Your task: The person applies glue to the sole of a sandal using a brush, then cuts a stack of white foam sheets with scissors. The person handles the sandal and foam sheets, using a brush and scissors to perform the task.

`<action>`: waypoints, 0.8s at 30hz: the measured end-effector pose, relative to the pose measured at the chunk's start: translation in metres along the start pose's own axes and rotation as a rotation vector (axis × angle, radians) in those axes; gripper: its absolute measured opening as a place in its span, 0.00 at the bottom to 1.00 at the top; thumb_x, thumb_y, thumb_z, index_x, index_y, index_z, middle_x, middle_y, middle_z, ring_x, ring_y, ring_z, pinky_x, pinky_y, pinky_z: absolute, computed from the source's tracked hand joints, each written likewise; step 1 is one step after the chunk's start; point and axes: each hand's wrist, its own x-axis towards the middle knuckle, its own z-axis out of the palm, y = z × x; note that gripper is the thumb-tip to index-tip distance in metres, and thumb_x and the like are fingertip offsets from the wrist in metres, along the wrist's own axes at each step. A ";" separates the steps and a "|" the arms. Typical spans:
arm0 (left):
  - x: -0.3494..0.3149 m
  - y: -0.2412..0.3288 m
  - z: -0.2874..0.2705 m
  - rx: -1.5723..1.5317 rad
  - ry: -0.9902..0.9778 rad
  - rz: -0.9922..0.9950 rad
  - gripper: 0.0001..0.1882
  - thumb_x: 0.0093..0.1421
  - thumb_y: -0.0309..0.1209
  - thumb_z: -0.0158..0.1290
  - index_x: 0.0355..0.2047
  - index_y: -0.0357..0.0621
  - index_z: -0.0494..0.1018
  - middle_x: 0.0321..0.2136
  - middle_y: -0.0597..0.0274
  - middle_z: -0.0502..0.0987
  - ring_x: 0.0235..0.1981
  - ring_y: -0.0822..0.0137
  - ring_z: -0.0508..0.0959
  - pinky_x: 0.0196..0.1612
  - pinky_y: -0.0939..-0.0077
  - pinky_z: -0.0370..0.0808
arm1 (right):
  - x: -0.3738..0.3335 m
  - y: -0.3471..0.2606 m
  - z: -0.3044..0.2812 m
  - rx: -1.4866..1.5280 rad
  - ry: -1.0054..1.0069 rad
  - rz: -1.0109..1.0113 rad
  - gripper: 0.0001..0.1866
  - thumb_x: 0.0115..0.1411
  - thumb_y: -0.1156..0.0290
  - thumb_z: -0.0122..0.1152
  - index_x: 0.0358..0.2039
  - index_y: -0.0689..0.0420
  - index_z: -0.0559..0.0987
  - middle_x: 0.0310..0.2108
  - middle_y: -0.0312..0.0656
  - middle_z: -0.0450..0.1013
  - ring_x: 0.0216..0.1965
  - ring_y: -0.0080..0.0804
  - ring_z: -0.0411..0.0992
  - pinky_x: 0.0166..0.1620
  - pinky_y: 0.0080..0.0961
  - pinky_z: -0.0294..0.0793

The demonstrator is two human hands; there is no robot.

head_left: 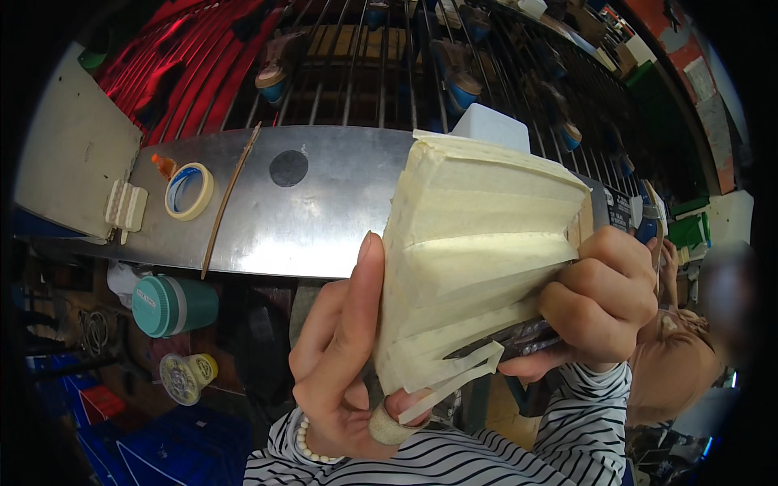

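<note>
A thick pale yellow bundle of layered, tape-like strips (486,219) is held up in front of me between both hands. My left hand (344,356) grips its left side, with a finger stretched up along the edge and the thumb at the lower corner. A beige band (391,427) wraps that thumb. Beside it, a narrow pale strip (458,377) hangs loose and bent from the bundle's lower edge. My right hand (600,304), fingers curled, closes on the bundle's right edge. The back of the bundle is hidden.
On the steel table (340,202) lie a tape roll (189,192), a brown stick (231,198), a dark disc (289,168) and a white ridged block (126,207). A teal tub (174,305) stands below left. Behind is a barred rack (348,73); another person (673,368) is at right.
</note>
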 end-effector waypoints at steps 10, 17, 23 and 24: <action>0.001 0.001 0.006 0.022 0.024 0.008 0.43 0.60 0.50 0.57 0.60 0.20 0.61 0.41 0.39 0.77 0.39 0.62 0.79 0.42 0.74 0.75 | -0.001 -0.001 -0.003 -0.031 -0.029 0.014 0.31 0.49 0.39 0.65 0.17 0.58 0.71 0.11 0.32 0.62 0.13 0.24 0.55 0.18 0.20 0.52; 0.002 0.000 0.005 0.033 0.017 -0.012 0.43 0.60 0.50 0.57 0.60 0.20 0.61 0.41 0.39 0.77 0.39 0.62 0.79 0.41 0.74 0.75 | -0.001 -0.002 -0.002 -0.047 -0.022 0.013 0.31 0.50 0.40 0.66 0.17 0.58 0.71 0.11 0.31 0.62 0.13 0.23 0.55 0.18 0.20 0.51; 0.001 0.000 0.008 -0.020 0.049 -0.020 0.43 0.60 0.50 0.56 0.59 0.20 0.61 0.40 0.39 0.77 0.38 0.62 0.79 0.40 0.74 0.75 | -0.003 -0.003 0.000 -0.022 -0.010 0.020 0.30 0.51 0.41 0.66 0.17 0.58 0.71 0.11 0.31 0.62 0.14 0.24 0.55 0.18 0.20 0.52; 0.002 0.000 0.008 -0.028 0.034 -0.010 0.43 0.60 0.50 0.56 0.59 0.20 0.61 0.40 0.39 0.77 0.38 0.62 0.79 0.40 0.74 0.75 | -0.003 -0.003 -0.001 -0.022 -0.017 0.023 0.30 0.50 0.41 0.66 0.17 0.58 0.71 0.11 0.31 0.62 0.14 0.24 0.56 0.18 0.20 0.52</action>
